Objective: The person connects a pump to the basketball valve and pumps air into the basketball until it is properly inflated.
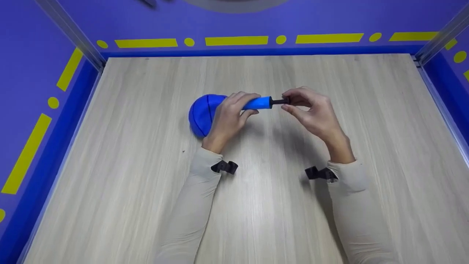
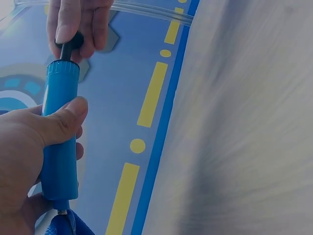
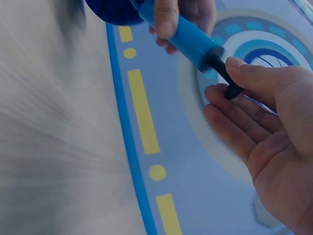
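My left hand [image 1: 229, 114] grips the barrel of a small blue hand pump [image 1: 262, 103], thumb along one side and fingers round the other. The pump's lower end meets a blue ball [image 1: 199, 113] with black seam lines; a short metal piece [image 2: 62, 212] shows at that joint. The ball looks soft and partly caved in, and my left hand hides some of it. My right hand [image 1: 316, 112] pinches the black handle [image 3: 233, 91] between thumb and fingers. The black rod stands partly drawn out of the barrel.
The pale wood-grain table [image 1: 263, 205] lies below both hands. Blue panels with yellow dashes and dots [image 1: 236, 40] stand along its back and sides. A black wrist mount [image 1: 224, 167] sticks out from the left sleeve, another mount [image 1: 320, 173] from the right.
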Demonstrator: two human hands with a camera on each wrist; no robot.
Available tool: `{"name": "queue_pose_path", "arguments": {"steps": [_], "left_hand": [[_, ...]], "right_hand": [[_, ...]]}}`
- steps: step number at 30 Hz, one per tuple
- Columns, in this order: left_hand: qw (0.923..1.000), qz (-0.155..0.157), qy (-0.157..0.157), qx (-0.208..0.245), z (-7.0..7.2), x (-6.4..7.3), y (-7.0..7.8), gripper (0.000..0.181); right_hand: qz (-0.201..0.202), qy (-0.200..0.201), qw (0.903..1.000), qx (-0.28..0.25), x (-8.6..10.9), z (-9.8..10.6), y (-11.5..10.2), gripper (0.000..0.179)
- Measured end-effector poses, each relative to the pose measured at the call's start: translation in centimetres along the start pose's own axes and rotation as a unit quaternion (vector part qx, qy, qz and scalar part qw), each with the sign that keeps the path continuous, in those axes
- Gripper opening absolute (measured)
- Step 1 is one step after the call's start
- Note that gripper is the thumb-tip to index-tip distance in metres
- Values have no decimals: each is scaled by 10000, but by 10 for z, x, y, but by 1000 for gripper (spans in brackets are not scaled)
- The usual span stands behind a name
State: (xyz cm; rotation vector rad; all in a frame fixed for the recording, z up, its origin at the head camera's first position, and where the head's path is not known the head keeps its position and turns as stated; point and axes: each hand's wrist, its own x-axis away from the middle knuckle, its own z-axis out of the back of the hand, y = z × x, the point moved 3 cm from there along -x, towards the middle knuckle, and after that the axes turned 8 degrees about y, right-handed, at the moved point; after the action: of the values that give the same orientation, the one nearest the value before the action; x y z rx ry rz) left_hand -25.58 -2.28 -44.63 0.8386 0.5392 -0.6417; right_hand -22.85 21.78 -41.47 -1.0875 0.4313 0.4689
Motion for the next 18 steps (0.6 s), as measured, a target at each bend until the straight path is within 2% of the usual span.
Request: {"name": "queue_pose_path", "arguments": {"steps": [4,9,14,18], "left_hand": [[9998,172,74,-84,6,-2,-3,36],[9996,240,64,-132,11,-2,-4,37],[9998,165,63,-72,11,-2,-3,36],[9997,182,139,-80,11,-2,-1,37]], "right_hand": [[-38,335,9994,104,0,21,-2,28],[-146,757,9965,-329,-1,45,-4,29],[-385,762,9932,-796,0,53,-6,32],[-401,738,9925,-893,0,53,-6,31]]}}
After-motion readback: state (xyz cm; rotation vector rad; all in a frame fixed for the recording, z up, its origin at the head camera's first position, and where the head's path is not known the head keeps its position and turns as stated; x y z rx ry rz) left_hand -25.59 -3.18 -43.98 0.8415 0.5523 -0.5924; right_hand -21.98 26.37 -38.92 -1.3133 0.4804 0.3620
